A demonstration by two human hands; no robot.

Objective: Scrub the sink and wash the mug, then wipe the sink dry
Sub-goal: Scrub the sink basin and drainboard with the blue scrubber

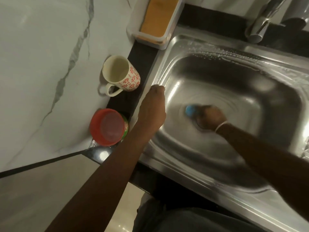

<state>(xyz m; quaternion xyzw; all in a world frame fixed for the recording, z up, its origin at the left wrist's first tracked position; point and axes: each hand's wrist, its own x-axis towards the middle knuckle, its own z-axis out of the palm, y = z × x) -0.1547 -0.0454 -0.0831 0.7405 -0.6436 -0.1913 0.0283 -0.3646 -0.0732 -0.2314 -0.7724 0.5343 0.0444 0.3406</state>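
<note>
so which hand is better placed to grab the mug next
Left. The left hand rests on the sink rim, on the same side as the mug on the counter. The right hand is down in the basin gripping the blue scrubber.

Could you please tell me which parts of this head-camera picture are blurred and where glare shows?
Head view: the right hand and its blue scrubber are smeared by motion blur; the left hand and the mug stay fairly sharp; glare streaks the sink wall and the faucet; the edges bend from wide-angle distortion.
</note>
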